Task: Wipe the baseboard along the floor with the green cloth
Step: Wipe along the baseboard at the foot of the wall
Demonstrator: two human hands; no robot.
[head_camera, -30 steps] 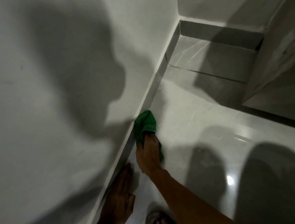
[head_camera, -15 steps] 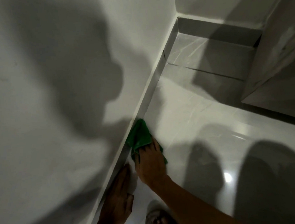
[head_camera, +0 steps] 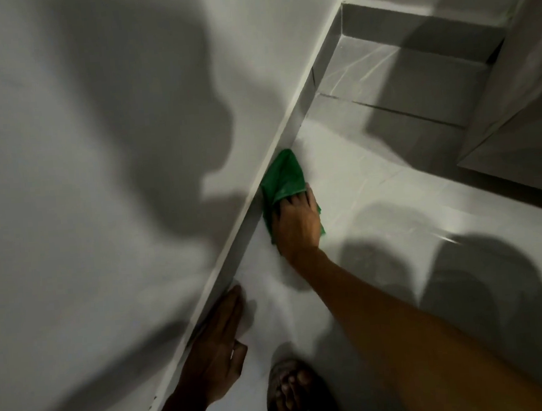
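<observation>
The green cloth [head_camera: 282, 178] is pressed against the grey baseboard [head_camera: 238, 256], which runs diagonally from the bottom left up to the far corner. My right hand [head_camera: 297, 224] lies on top of the cloth and grips it; part of the cloth is hidden under the palm. My left hand [head_camera: 216, 349] rests flat on the floor beside the baseboard, nearer to me, and holds nothing. Dark shadows fall on the white wall [head_camera: 97, 154] above the baseboard.
A foot in a sandal [head_camera: 291, 395] stands on the glossy tile floor [head_camera: 392, 195] at the bottom. A second baseboard [head_camera: 411, 29] crosses the far end. A grey cabinet [head_camera: 514, 105] juts in at the right.
My right hand first drew the cloth back toward me along the baseboard, then pushed it forward toward the far corner. The left hand stayed flat on the floor.
</observation>
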